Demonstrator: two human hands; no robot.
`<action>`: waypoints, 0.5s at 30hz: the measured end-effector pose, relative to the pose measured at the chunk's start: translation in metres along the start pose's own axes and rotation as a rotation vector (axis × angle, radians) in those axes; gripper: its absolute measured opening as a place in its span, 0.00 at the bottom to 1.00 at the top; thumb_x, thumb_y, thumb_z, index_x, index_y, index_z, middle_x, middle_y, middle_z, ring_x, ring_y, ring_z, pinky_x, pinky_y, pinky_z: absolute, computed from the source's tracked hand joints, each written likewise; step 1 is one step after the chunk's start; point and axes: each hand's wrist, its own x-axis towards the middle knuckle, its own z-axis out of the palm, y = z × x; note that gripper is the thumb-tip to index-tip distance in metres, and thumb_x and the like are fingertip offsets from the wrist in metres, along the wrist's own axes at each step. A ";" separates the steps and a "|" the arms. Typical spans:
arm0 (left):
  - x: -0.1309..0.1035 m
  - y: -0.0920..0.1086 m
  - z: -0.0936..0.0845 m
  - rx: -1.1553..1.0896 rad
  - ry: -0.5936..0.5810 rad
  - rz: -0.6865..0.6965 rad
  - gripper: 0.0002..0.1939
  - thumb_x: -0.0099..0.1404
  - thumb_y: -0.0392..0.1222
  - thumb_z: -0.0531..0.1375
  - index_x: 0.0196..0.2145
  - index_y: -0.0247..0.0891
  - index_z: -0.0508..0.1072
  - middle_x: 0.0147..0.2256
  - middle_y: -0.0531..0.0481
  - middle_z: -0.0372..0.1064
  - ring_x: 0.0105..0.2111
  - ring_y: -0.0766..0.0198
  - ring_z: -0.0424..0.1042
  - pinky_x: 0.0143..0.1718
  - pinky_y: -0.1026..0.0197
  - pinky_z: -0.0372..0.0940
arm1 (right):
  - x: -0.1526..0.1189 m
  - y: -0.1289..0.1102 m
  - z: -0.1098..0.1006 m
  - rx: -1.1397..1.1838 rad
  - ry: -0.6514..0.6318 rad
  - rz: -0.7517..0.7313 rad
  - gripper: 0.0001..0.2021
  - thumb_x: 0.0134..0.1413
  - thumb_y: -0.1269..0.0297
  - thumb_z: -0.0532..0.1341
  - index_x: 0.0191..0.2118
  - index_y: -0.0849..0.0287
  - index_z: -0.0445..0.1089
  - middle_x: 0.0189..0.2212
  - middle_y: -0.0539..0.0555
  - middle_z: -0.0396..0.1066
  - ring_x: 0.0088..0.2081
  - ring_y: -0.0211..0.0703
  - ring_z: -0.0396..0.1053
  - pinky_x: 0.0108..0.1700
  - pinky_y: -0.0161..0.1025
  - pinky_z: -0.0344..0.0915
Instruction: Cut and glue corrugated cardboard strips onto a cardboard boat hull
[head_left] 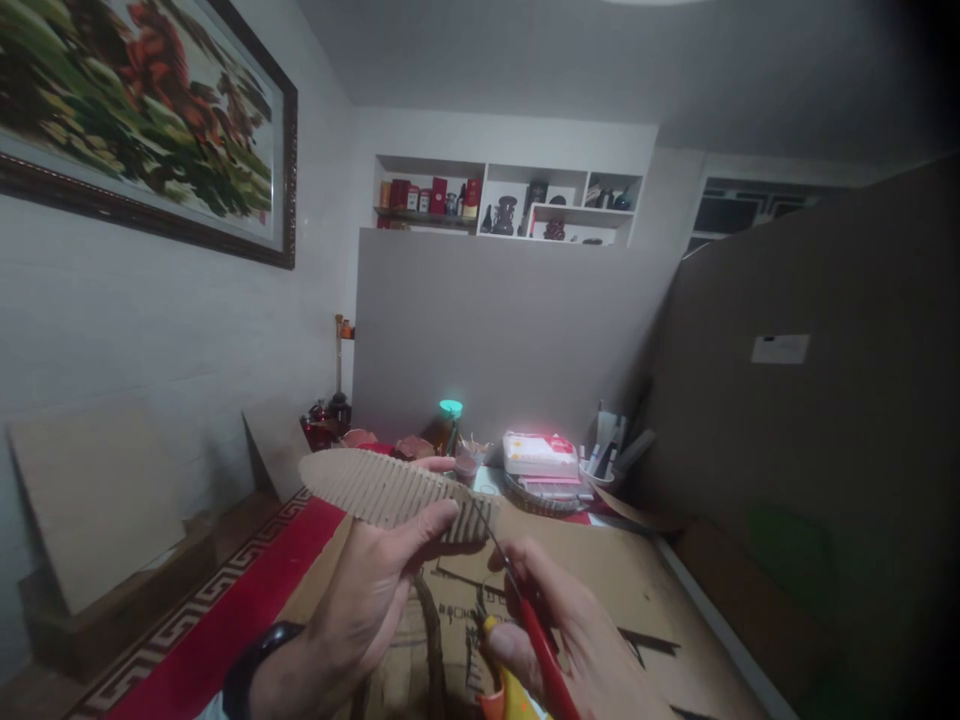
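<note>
Left hand (381, 572), seven o'clock, pinches ribbed cardboard (375, 487); right hand (581, 622), five o'clock, grips red-handled tool (547, 648), its tip overlapping the cardboard.

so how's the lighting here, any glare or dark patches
Head view: dim overall, pinkish glare on the white pack, a green glow at the small disc; head view, right side: the dark panel sinks into shadow; head view, centre: the corrugated piece shows its ridges clearly.

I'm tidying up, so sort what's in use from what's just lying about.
In use:
corrugated cardboard, in the left hand
red-handled tool, in the right hand

Apparently just lying about:
white packet
basket
pens
</note>
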 end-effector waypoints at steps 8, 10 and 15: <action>0.001 -0.004 -0.003 -0.062 0.030 -0.050 0.18 0.62 0.35 0.66 0.51 0.40 0.75 0.40 0.49 0.77 0.43 0.59 0.75 0.46 0.59 0.71 | 0.001 0.002 0.001 0.049 -0.068 0.001 0.14 0.58 0.51 0.56 0.37 0.55 0.54 0.28 0.45 0.52 0.28 0.38 0.51 0.31 0.37 0.51; 0.000 -0.004 -0.003 -0.047 0.009 -0.039 0.18 0.62 0.34 0.65 0.51 0.40 0.75 0.40 0.49 0.77 0.43 0.58 0.75 0.46 0.58 0.72 | 0.000 0.000 0.001 0.038 -0.047 0.000 0.14 0.57 0.51 0.56 0.37 0.55 0.55 0.28 0.44 0.51 0.28 0.38 0.51 0.30 0.37 0.50; -0.003 0.002 -0.003 0.061 -0.022 0.012 0.19 0.63 0.33 0.64 0.52 0.40 0.74 0.38 0.49 0.78 0.38 0.59 0.76 0.42 0.57 0.72 | 0.000 -0.003 0.000 -0.017 -0.040 0.019 0.11 0.56 0.54 0.56 0.33 0.55 0.54 0.25 0.43 0.50 0.27 0.37 0.50 0.29 0.37 0.47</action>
